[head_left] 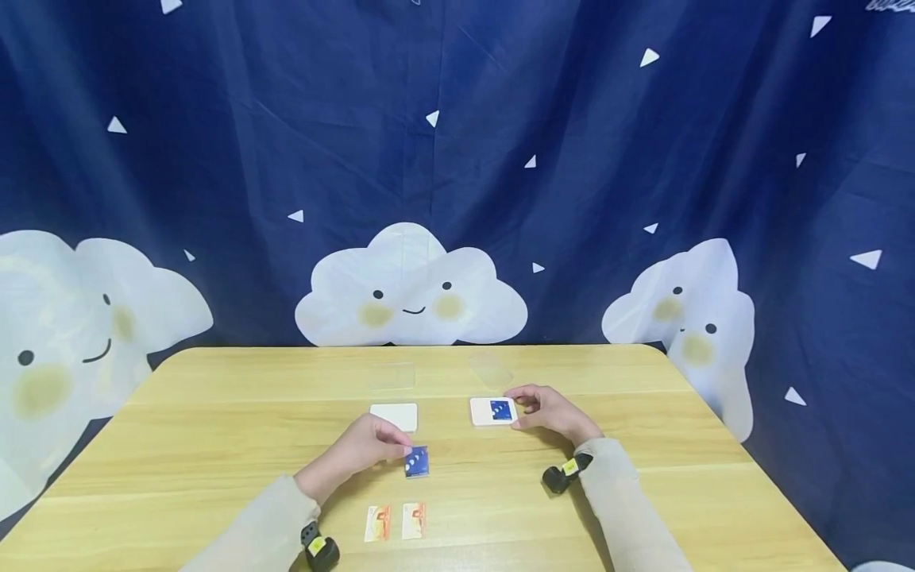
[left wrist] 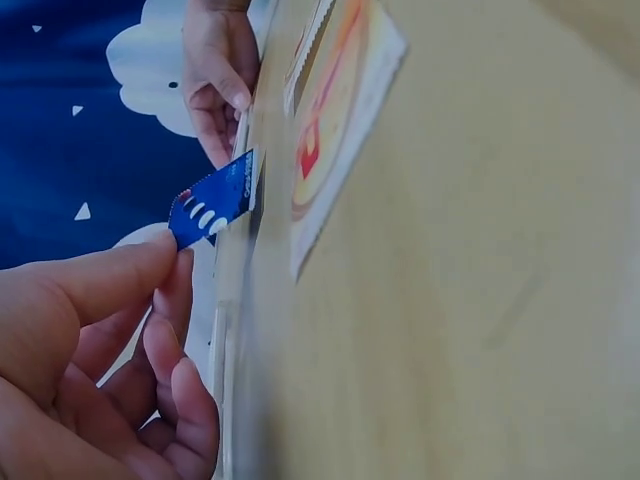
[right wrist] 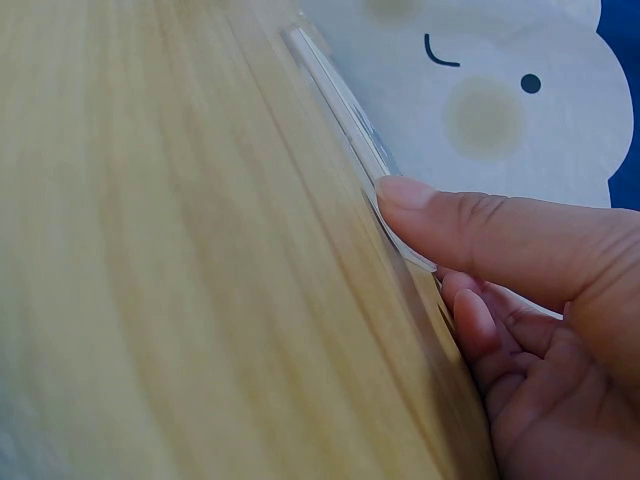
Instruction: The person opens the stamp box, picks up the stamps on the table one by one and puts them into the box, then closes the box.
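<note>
Between thumb and forefinger, my left hand pinches a blue stamp with white moon shapes. The left wrist view shows this stamp by one corner, its perforated edges visible. My right hand holds the right end of a flat white case, thumb on the near side and fingers on the far side. On that case lies a second blue stamp. From the right wrist the case appears nearly edge-on, lying on the table, with the thumb against it. Another white case lies just beyond my left hand.
Two orange-and-white stamps lie side by side on the wooden table, nearer me. At the back are a clear plastic cover and another clear cover, turned at an angle. A dark blue curtain hangs behind the table.
</note>
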Available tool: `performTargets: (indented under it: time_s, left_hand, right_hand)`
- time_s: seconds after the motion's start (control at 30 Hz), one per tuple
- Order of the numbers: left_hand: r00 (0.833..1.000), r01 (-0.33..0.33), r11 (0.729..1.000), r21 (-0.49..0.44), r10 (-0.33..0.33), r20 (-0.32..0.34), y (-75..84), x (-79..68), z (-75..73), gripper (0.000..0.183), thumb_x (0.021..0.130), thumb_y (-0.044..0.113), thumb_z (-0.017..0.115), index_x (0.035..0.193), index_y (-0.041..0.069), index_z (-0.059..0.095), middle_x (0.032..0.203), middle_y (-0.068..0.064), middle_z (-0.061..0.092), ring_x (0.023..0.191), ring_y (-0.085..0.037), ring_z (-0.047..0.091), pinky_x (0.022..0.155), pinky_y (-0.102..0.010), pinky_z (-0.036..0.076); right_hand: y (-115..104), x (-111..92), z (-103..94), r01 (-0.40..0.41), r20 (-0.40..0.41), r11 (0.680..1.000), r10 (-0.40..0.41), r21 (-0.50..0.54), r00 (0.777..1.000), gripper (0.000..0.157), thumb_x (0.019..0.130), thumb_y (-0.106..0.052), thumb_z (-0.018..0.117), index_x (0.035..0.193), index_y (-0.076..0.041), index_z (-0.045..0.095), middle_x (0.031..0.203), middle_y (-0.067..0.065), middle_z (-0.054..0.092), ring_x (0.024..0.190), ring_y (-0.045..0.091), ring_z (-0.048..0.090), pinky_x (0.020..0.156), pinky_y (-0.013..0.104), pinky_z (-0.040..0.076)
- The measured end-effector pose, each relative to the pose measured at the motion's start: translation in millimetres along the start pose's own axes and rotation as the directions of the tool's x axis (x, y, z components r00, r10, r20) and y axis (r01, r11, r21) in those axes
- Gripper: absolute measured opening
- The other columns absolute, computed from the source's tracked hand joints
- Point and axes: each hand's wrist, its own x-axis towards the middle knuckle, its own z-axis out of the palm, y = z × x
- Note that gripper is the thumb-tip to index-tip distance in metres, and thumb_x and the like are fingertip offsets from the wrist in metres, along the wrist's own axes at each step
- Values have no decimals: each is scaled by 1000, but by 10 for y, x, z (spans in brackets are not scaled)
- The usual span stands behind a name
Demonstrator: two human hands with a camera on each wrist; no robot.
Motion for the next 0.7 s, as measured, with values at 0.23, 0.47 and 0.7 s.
performTargets:
  time_s: [0.23,0.47,0.7]
  left_hand:
    - [999,29,999,31,-29,-29,64,76,10,10,78,10,74,86,6,74,86,-4,71,74,-15,56,63,-28,44]
    - [998,43,998,38,-41,-54,148,197,28,10,77,11,75,85,7,74,88,-4,72,83,-14,60,77,-33,45]
    - [995,71,997,8,-70,-71,289,362,59,7,79,10,73,86,7,74,88,-3,71,85,-15,61,85,-40,47]
  right_hand:
    - [-11,0,2,-13,-4,1000,13,8,1000,52,71,-5,79,120,-3,62,114,10,61,103,21,51,89,32,41]
    - [-34,-9,11,-21,-14,1000,21,1,1000,52,71,-5,79,120,-5,62,116,9,61,105,23,51,91,35,42]
    - [-30,-2,5,-34,-28,999,34,-14,999,52,71,-6,80,120,-6,62,116,9,61,104,22,52,91,35,42]
